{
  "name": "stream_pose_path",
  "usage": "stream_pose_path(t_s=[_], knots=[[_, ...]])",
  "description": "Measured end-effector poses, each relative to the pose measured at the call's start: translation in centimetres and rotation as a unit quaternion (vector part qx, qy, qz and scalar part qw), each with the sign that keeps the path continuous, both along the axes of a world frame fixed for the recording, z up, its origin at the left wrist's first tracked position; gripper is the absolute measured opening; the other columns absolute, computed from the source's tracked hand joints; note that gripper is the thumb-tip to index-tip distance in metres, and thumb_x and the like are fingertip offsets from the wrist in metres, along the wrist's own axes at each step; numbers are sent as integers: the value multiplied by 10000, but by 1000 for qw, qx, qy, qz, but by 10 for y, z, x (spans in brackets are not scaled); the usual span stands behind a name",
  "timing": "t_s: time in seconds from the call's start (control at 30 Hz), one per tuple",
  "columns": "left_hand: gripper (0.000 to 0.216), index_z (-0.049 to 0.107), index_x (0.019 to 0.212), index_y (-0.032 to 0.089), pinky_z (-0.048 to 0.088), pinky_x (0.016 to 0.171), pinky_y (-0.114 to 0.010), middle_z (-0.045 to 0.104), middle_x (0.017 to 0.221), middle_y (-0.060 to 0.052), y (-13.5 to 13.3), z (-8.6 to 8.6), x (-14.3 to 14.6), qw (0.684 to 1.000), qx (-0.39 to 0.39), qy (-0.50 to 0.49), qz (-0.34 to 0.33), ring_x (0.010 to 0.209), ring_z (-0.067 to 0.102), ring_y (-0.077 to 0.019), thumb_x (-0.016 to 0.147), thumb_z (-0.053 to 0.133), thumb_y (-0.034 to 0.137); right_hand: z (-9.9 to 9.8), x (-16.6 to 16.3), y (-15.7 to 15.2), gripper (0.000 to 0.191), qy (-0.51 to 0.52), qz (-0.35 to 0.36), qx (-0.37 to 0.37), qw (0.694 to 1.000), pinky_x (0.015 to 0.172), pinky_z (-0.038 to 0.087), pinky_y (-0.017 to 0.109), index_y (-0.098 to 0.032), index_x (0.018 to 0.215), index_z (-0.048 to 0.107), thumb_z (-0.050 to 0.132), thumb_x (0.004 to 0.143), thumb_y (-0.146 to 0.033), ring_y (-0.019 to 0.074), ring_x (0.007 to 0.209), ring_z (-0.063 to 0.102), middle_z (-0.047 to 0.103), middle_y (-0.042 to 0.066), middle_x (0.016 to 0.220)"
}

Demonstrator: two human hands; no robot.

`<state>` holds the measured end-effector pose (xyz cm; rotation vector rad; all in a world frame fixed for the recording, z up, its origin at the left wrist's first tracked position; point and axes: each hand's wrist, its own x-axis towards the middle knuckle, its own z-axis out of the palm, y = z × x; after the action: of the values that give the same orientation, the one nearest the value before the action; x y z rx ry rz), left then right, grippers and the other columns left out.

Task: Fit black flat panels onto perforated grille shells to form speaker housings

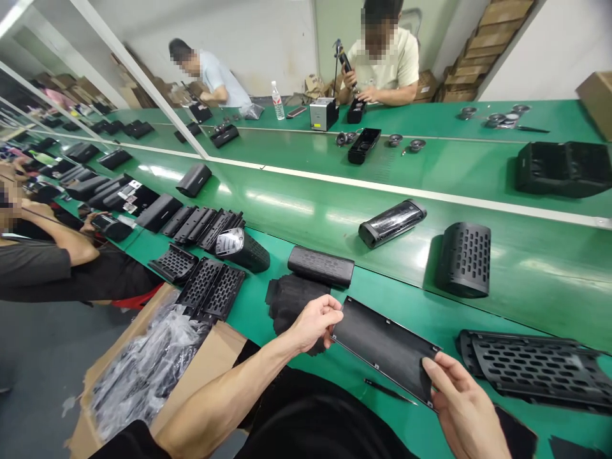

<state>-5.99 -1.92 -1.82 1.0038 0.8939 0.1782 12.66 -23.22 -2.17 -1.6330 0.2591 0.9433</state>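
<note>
A black panel (pixel 380 347) is held by its two ends above the green surface (pixel 412 313), one end pinched by the left hand (pixel 316 322), the other clasped by the right hand (pixel 459 396). A slim dark tool (pixel 389 391) is seen on the body's side of the panel. Dark sheets (pixel 289 299) are partly hidden behind the left hand; slotted covers (pixel 530 363) are stacked to the right.

- Wears a black garment (pixel 325 424), smooth and rounded in outline.
- Shows a black left sleeve (pixel 128 444), cut short.
- Leaves uncovered the left forearm (pixel 234 390), the left hand (pixel 313 323) and the right hand (pixel 463 396).
</note>
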Motion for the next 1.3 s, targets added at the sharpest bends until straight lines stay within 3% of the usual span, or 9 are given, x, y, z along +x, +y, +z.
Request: stream_pose_path(t_s=[0.17,0.3,1.07,1.17,1.3], knots=[[370,567,930,192,417,298,-173,504,617,103,-1,28,0,999,-8,-37,18,365,457,-52,777,798,438,24,-1,-9,638,19,-18,27,999,572,490,168,-257,1029,696,1015,518,-466,99,687,523,618,-10,990],[388,568,938,192,401,289,-161,518,643,106,-3,38,0,999,-3,-45,14,342,466,-41,793,800,468,37,-5,-15,623,17,-54,24,998,556,488,139,-273,1042,727,1024,518,-430,76,633,486,597,-22,947],[418,595,985,185,461,323,-198,545,738,74,-5,43,-7,997,20,-72,1,425,499,-55,790,822,478,56,-12,-24,602,-7,-27,23,999,610,515,149,-290,1042,709,1002,546,-466,127,734,486,561,-2,928],[430,607,1002,180,443,387,-195,566,753,52,-4,45,-8,995,13,-94,9,475,506,-64,779,835,468,58,-13,-28,589,-34,-12,30,999,647,516,141,-294,1047,702,990,566,-476,148,802,518,564,9,954],[425,646,1001,158,446,601,-195,609,829,3,-1,47,-11,992,33,-124,19,665,543,-79,750,875,414,58,-14,-30,596,-50,-3,30,998,668,517,138,-301,1093,701,979,594,-470,161,852,543,572,19,1018]])
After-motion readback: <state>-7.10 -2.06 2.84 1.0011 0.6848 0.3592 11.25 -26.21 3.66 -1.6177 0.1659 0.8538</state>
